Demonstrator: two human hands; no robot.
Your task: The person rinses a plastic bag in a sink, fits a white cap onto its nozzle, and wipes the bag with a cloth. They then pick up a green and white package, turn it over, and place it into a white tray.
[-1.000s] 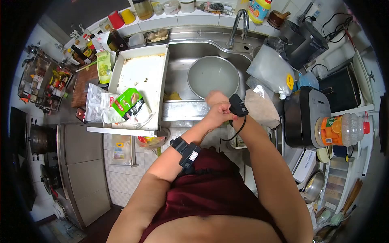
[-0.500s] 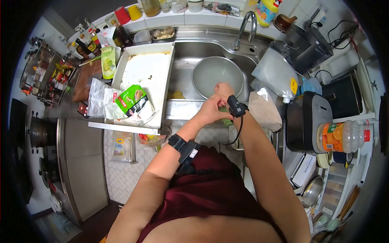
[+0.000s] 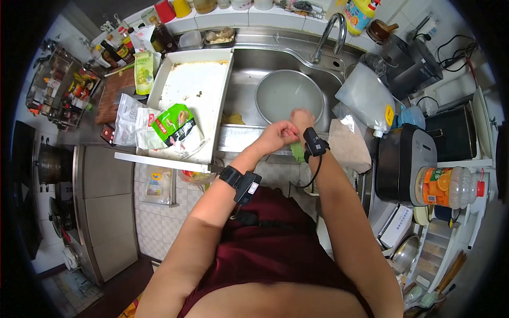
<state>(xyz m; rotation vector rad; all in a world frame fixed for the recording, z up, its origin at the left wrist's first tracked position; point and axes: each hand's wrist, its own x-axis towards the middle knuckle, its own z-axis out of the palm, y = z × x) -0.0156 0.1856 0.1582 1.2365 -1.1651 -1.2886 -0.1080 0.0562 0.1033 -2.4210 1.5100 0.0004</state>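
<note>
My left hand (image 3: 277,137) is over the sink's front edge, beside my right wrist. Its fingers are curled in and nothing shows between them. My right hand (image 3: 302,118) is closed like a fist over the near rim of a round metal bowl (image 3: 283,95), with its fingertips partly hidden. The bowl sits in the steel sink (image 3: 246,71) and looks filled with cloudy liquid. A black device with a cable (image 3: 316,142) is strapped to my right wrist, and another black strapped device (image 3: 245,186) is on my left forearm. Below my hands hangs a green cloth (image 3: 298,152).
Left of the sink, a white tray (image 3: 185,85) holds a green food packet (image 3: 174,125). On the right are a clear bag with a spout (image 3: 366,95), a brown paper bag (image 3: 350,146) and a black appliance (image 3: 405,164). The faucet (image 3: 334,34) stands behind the sink.
My left hand has come off my right wrist and drawn slightly left. My right hand has shifted a little to the right. The whole view has also shifted slightly.
</note>
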